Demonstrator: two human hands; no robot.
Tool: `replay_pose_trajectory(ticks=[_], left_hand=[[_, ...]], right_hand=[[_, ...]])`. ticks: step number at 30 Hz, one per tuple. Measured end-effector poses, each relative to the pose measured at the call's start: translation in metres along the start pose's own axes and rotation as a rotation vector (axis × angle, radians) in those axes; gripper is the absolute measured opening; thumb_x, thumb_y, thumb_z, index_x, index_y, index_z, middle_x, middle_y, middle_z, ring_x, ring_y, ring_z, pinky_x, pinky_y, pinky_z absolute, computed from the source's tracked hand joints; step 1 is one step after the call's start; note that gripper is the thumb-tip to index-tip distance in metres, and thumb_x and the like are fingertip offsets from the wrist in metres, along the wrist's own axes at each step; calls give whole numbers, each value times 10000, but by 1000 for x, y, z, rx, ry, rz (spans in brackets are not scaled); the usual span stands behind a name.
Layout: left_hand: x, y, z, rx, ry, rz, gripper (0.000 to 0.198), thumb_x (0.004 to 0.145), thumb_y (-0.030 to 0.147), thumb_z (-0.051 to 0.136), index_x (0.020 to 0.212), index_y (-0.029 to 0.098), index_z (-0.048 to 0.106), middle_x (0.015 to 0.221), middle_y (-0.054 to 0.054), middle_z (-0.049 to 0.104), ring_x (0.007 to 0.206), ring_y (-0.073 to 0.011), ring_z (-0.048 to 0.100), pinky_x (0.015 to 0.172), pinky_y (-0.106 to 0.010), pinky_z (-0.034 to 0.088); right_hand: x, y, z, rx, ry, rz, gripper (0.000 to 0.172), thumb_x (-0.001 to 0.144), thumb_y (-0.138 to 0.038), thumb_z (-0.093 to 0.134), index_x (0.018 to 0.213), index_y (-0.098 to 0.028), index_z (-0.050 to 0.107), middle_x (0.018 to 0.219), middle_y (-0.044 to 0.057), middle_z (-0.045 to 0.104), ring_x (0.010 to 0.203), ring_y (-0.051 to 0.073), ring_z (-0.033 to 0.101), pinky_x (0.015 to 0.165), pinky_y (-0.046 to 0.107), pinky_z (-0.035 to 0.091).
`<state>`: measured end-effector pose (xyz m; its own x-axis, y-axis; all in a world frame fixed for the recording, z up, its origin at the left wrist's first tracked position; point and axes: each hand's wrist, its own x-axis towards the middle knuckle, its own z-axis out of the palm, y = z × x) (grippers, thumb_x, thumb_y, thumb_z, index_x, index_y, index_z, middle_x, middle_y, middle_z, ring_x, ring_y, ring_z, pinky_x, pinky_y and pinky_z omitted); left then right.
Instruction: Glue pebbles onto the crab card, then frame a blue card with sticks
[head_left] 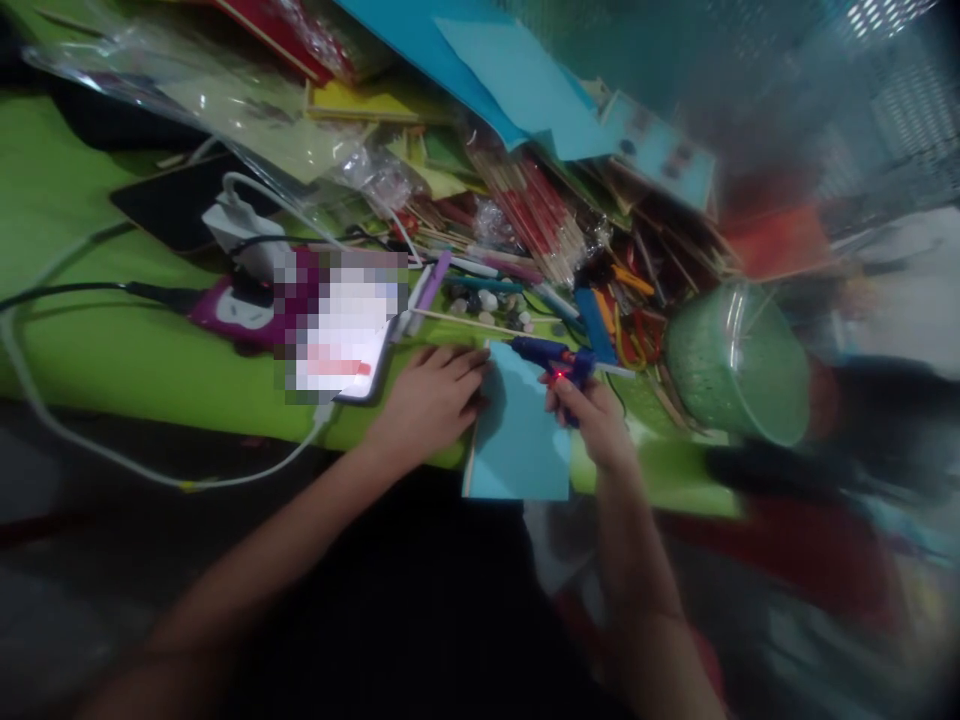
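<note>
A light blue sheet [521, 440] lies at the near edge of the green-covered table, with a thin pale strip along its left side. My left hand [442, 395] rests palm down at the sheet's upper left edge, fingers slightly bent and reaching toward it; nothing shows in its grasp. In my right hand [589, 410] is a dark blue glue gun [551, 355] with a lit red light, held over the sheet's upper right. The gun's nozzle points left, near the sheet's top edge, and a pale glue stick sticks out behind it.
A lit phone [349, 340] on a cable lies left of my left hand, beside a purple power strip [251, 310]. Sticks [525, 200], coloured sheets and plastic wrap crowd the back. On the right stands a green translucent tub [731, 365], near scissors and pens.
</note>
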<state>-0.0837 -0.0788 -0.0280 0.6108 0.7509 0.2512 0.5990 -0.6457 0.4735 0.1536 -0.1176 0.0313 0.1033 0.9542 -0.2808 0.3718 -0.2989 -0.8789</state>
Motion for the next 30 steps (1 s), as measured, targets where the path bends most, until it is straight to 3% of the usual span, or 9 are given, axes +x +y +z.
replay_pose_trajectory(ticks=[30], left_hand=[[0, 0, 0, 14, 8, 2, 361, 986, 280, 611, 1323, 174, 682, 1458, -68, 664, 1319, -319, 583, 1055, -512, 465]], right_hand=[[6, -2, 6, -192, 7, 60, 554, 814, -745, 654, 745, -196, 643, 635, 17, 643, 498, 114, 510, 515, 278, 417]])
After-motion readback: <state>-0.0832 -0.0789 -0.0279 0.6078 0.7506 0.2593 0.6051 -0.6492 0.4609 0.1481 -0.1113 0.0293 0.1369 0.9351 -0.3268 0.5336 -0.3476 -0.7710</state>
